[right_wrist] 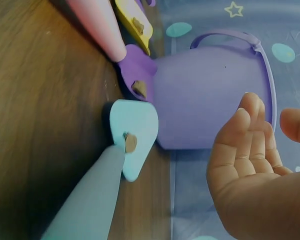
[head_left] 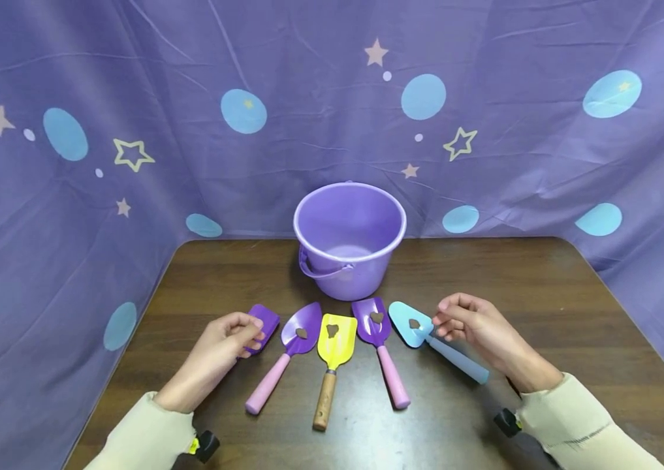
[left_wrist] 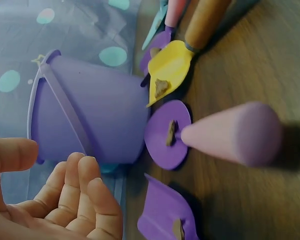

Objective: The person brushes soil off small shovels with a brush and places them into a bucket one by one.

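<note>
My left hand (head_left: 222, 343) is over the leftmost purple toy shovel (head_left: 267, 318) with loosely bent fingers and nothing in them; it hides that shovel's handle in the head view. My right hand (head_left: 484, 329), fingers also loosely bent and holding nothing, hovers beside the light blue shovel (head_left: 403, 320) with its grey-blue handle. Between the hands lie a pointed purple shovel (head_left: 310, 316) with a pink handle, a yellow shovel (head_left: 340, 349) with a wooden handle, and a square purple shovel (head_left: 369, 310) with a pink handle. Each blade carries a small brown lump, like this one (left_wrist: 161, 88) on the yellow shovel.
A purple bucket (head_left: 352, 287) stands upright behind the fanned-out shovels, its handle hanging down at the front left. The brown wooden table (head_left: 237, 267) ends at a purple cloth (head_left: 320, 117) patterned with stars and blue ovals, hung around the back and sides.
</note>
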`<state>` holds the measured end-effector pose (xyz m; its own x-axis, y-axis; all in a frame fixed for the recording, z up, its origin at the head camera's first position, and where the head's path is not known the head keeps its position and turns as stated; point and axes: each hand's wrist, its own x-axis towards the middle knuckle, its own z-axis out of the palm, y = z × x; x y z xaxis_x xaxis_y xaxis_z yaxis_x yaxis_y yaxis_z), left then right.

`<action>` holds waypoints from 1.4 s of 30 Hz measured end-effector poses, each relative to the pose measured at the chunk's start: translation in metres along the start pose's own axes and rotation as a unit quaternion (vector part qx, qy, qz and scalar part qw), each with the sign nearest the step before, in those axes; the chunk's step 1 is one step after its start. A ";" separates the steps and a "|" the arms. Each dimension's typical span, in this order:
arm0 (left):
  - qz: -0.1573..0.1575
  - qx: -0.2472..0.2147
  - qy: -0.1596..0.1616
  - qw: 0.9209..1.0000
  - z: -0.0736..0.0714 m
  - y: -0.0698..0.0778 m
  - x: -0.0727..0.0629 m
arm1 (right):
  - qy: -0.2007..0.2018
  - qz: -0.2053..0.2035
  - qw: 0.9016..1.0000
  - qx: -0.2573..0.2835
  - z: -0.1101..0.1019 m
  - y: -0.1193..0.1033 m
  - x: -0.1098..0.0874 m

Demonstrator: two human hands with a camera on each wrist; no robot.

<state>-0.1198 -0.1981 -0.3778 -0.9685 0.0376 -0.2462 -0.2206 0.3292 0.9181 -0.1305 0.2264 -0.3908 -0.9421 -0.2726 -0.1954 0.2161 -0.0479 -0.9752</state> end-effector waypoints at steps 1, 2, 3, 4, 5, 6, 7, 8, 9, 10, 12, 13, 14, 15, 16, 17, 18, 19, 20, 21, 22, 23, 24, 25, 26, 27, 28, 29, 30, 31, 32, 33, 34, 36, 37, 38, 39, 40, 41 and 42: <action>-0.001 0.004 0.002 1.000 -0.002 -0.001 -0.002 | 0.000 -0.001 1.000 -0.009 -0.002 0.000 -0.002; -0.001 0.008 0.004 1.000 -0.004 -0.003 -0.004 | 0.000 -0.001 1.000 -0.016 -0.004 0.001 -0.005; -0.001 0.012 0.007 1.000 -0.006 -0.004 -0.006 | 0.002 -0.001 1.000 -0.024 -0.006 0.001 -0.008; 0.001 0.016 0.008 1.000 -0.008 -0.006 -0.008 | 0.004 -0.001 0.999 -0.034 -0.008 0.001 -0.010; 0.003 0.023 0.011 1.000 -0.010 -0.007 -0.010 | 0.007 0.000 0.999 -0.045 -0.010 0.001 -0.013; 0.007 0.028 0.012 1.000 -0.012 -0.009 -0.011 | 0.010 0.001 0.998 -0.055 -0.012 0.001 -0.016; 0.012 0.038 0.014 0.999 -0.014 -0.010 -0.012 | 0.013 0.000 0.998 -0.063 -0.014 0.001 -0.018; 0.015 0.044 0.015 0.999 -0.016 -0.011 -0.014 | 0.016 -0.001 0.997 -0.071 -0.016 0.002 -0.020; 0.018 0.050 0.017 0.998 -0.018 -0.012 -0.015 | 0.019 -0.002 0.996 -0.082 -0.018 0.002 -0.023; 0.020 0.056 0.018 0.998 -0.020 -0.014 -0.016 | 0.021 -0.003 0.996 -0.091 -0.020 0.002 -0.025; 0.026 0.072 0.019 0.997 -0.024 -0.017 -0.019 | 0.025 -0.009 0.993 -0.112 -0.024 0.004 -0.029; 0.025 0.079 0.020 0.996 -0.026 -0.019 -0.021 | 0.029 -0.010 0.992 -0.124 -0.026 0.005 -0.031; 0.022 0.082 0.021 0.996 -0.028 -0.020 -0.022 | 0.034 -0.012 0.990 -0.135 -0.028 0.006 -0.033; 0.021 0.087 0.023 0.996 -0.029 -0.022 -0.024 | 0.038 -0.016 0.988 -0.146 -0.030 0.007 -0.036; 0.019 0.090 0.024 0.996 -0.031 -0.024 -0.025 | 0.043 -0.021 0.987 -0.156 -0.033 0.009 -0.038; 0.017 0.092 0.024 0.995 -0.032 -0.025 -0.026 | 0.048 -0.027 0.985 -0.165 -0.036 0.010 -0.040; 0.016 0.094 0.025 0.995 -0.033 -0.027 -0.027 | 0.054 -0.030 0.983 -0.174 -0.039 0.011 -0.042; 0.016 0.098 0.027 0.995 -0.034 -0.028 -0.028 | 0.058 -0.033 0.981 -0.181 -0.042 0.013 -0.045; 0.017 0.104 0.029 0.994 -0.035 -0.030 -0.029 | 0.061 -0.037 0.980 -0.187 -0.045 0.014 -0.047; 0.021 0.113 0.031 0.993 -0.036 -0.031 -0.029 | 0.064 -0.041 0.978 -0.193 -0.049 0.015 -0.049; 0.026 0.123 0.034 0.992 -0.037 -0.032 -0.030 | 0.069 -0.041 0.977 -0.198 -0.052 0.017 -0.052; 0.033 0.136 0.038 0.989 -0.037 -0.033 -0.031 | 0.071 -0.042 0.976 -0.203 -0.054 0.018 -0.054; 0.040 0.152 0.044 0.987 -0.038 -0.034 -0.031 | 0.073 -0.041 0.974 -0.208 -0.057 0.019 -0.056; 0.046 0.165 0.052 0.984 -0.039 -0.035 -0.032 | 0.077 -0.039 0.973 -0.213 -0.059 0.020 -0.058; 0.052 0.179 0.059 0.981 -0.040 -0.036 -0.033 | 0.081 -0.035 0.972 -0.216 -0.061 0.021 -0.059; 0.058 0.193 0.066 0.977 -0.041 -0.037 -0.033 | 0.085 -0.032 0.971 -0.220 -0.062 0.022 -0.061; 0.064 0.207 0.071 0.974 -0.042 -0.038 -0.033 | 0.089 -0.028 0.970 -0.224 -0.064 0.023 -0.063; 0.067 0.219 0.077 0.970 -0.042 -0.039 -0.034 | 0.093 -0.026 0.969 -0.229 -0.066 0.024 -0.065; 0.070 0.231 0.080 0.967 -0.043 -0.040 -0.034 | 0.097 -0.022 0.967 -0.233 -0.067 0.024 -0.067; 0.072 0.242 0.083 0.964 -0.044 -0.041 -0.034 | 0.103 -0.019 0.966 -0.238 -0.068 0.025 -0.069; 0.074 0.252 0.084 0.961 -0.044 -0.043 -0.033 | 0.107 -0.019 0.964 -0.243 -0.069 0.025 -0.071; 0.076 0.261 0.085 0.959 -0.045 -0.044 -0.033 | 0.112 -0.021 0.961 -0.252 -0.070 0.025 -0.073; 0.076 0.269 0.086 0.956 -0.045 -0.045 -0.033 | 0.115 -0.024 0.957 -0.264 -0.071 0.026 -0.075; 0.077 0.284 0.088 0.952 -0.045 -0.047 -0.032 | 0.120 -0.029 0.951 -0.284 -0.073 0.026 -0.078; 0.077 0.288 0.089 0.951 -0.045 -0.048 -0.032 | 0.124 -0.031 0.947 -0.296 -0.073 0.026 -0.080; 0.076 0.290 0.088 0.950 -0.045 -0.049 -0.032 | 0.126 -0.034 0.942 -0.309 -0.074 0.026 -0.082; 0.076 0.292 0.087 0.949 -0.045 -0.050 -0.032 | 0.130 -0.033 0.937 -0.322 -0.075 0.026 -0.084; 0.075 0.294 0.086 0.949 -0.045 -0.051 -0.032 | 0.134 -0.031 0.932 -0.336 -0.076 0.027 -0.086; 0.074 0.295 0.084 0.949 -0.045 -0.053 -0.032 | 0.137 -0.028 0.927 -0.348 -0.077 0.027 -0.087; 0.076 0.296 0.084 0.948 -0.045 -0.054 -0.032 | 0.140 -0.026 0.923 -0.358 -0.078 0.027 -0.089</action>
<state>-0.0825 -0.2595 -0.4056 -0.9996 -0.0082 -0.0264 -0.0223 0.8060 0.5916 -0.0610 0.3244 -0.4078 -0.9973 -0.0246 -0.0686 0.0385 0.6211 -0.7828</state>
